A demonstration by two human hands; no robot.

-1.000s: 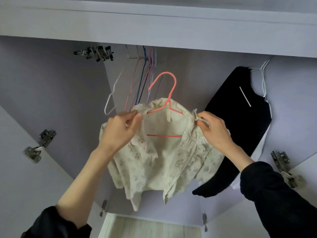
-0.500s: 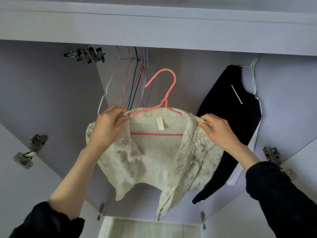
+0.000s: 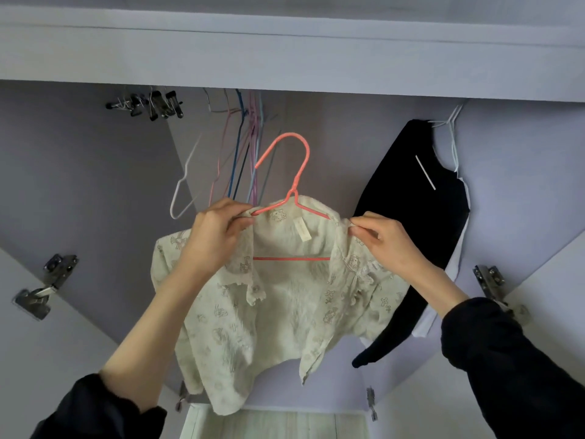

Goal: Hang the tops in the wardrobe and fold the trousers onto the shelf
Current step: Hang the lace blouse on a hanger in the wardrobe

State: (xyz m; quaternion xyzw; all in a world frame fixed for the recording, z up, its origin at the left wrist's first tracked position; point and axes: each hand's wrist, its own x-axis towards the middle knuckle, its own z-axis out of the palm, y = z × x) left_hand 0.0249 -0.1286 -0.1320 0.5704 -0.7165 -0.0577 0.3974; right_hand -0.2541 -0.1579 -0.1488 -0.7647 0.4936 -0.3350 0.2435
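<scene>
Now squared on the coral hanger (image 3: 292, 185) since a second ago, the cream blouse (image 3: 278, 312) looks ready to hang, left hand (image 3: 215, 239) and right hand (image 3: 386, 239) each pinching a collar edge

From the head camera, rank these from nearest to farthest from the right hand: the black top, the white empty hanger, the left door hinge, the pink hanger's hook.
Measured from the right hand:
1. Black top, just behind it, to the right.
2. Pink hanger's hook, up and to the left.
3. White empty hanger, beyond the left hand.
4. Left door hinge, far left.
</scene>
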